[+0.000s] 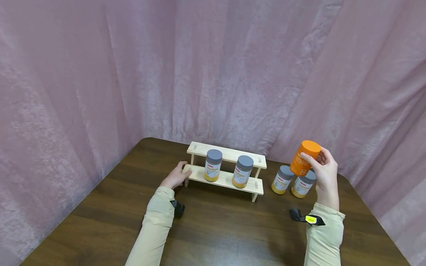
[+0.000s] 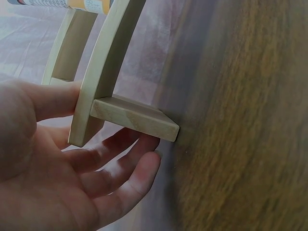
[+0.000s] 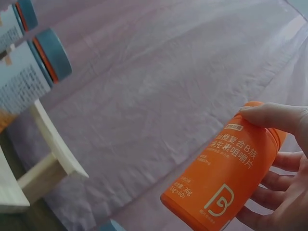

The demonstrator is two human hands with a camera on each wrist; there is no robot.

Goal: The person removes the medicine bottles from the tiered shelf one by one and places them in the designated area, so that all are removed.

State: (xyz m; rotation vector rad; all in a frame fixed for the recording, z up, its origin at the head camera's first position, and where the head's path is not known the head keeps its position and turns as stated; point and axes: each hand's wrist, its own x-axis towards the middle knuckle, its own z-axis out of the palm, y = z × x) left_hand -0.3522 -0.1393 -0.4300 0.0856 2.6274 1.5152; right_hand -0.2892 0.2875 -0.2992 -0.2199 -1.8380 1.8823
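Observation:
An orange supplement bottle [image 1: 305,158] with white lettering is held up in my right hand [image 1: 325,168], thumb across its neck and fingers behind it. It is tilted and overlaps two grey-lidded jars in the head view. My left hand [image 1: 176,175] grips the left end of a two-tier wooden shelf rack [image 1: 199,171]. The left wrist view shows the thumb on the lower board [image 2: 104,72] and the fingers curled beneath, around the leg [image 2: 137,117]. On the lower tier stand a left jar [image 1: 213,165] and a right jar [image 1: 242,171], both white and yellow with grey lids.
Right of the rack, two similar jars, a nearer-left one [image 1: 281,180] and a right one [image 1: 303,184], stand on the dark wooden table [image 1: 219,229]. The rack's upper board [image 1: 229,154] is bare. A pink curtain [image 1: 206,74] hangs behind the table.

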